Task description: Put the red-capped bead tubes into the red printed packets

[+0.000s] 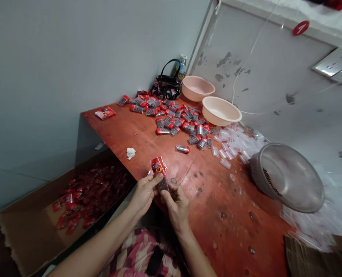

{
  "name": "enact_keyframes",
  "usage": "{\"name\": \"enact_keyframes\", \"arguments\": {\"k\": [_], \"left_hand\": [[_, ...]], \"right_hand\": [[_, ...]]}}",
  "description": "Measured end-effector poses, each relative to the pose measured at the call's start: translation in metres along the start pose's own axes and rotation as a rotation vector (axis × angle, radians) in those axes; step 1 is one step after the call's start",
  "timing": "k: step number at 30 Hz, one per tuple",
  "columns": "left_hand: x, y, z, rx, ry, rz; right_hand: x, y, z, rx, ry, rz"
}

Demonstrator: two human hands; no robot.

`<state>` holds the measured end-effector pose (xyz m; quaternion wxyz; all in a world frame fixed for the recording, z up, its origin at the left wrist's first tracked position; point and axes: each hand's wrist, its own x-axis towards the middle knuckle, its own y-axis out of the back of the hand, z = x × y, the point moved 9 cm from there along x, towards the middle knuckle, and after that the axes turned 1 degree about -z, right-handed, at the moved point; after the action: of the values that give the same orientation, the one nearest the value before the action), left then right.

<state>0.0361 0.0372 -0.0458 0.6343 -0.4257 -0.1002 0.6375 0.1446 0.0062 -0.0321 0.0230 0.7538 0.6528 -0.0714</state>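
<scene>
Near the table's front edge, my left hand [144, 193] pinches a small red printed packet [157, 165] between thumb and fingers. Just below the packet, a small clear tube filled with dark beads [163, 185] shows between both hands. My right hand [176, 204] has its thumb and fingers closed on the tube's lower end. Whether the packet is fixed to the tube, I cannot tell. One filled tube with a red cap [182, 149] lies alone beyond my hands, and a crumpled white tissue [130, 153] lies to the left.
Many red-capped filled tubes [171, 115] are heaped on the red table [211, 200]. Behind them stand a handbag [166, 87], a pink basin [197, 88] and a cream basin [221, 111]. Empty clear tubes [231, 144] surround a metal bowl [289, 177]. A cardboard box [29, 231] holds red packages.
</scene>
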Motion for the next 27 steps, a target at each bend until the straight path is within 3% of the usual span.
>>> {"name": "enact_keyframes", "arguments": {"k": [7, 11, 14, 18, 21, 24, 27], "left_hand": [[-0.009, -0.018, -0.009, 0.066, 0.078, -0.241], [-0.013, -0.009, -0.012, 0.133, 0.135, -0.267], [-0.018, 0.001, -0.016, 0.158, 0.216, -0.265], [-0.028, 0.023, -0.013, 0.144, 0.299, -0.187], [-0.034, 0.052, 0.009, 0.076, 0.185, -0.046], [-0.043, 0.087, 0.035, -0.011, 0.010, 0.158], [-0.046, 0.099, 0.047, 0.256, -0.074, 0.265]], "right_hand": [[0.006, -0.004, 0.013, 0.293, -0.153, -0.021], [0.010, -0.006, 0.007, 0.189, -0.153, -0.093], [0.020, -0.014, 0.001, 0.026, -0.112, -0.217], [0.030, -0.039, -0.011, -0.212, 0.033, -0.397], [0.028, -0.055, -0.017, -0.310, 0.103, -0.468], [0.027, -0.051, -0.020, -0.246, 0.075, -0.404], [0.030, -0.034, -0.018, -0.187, 0.020, -0.313]]}}
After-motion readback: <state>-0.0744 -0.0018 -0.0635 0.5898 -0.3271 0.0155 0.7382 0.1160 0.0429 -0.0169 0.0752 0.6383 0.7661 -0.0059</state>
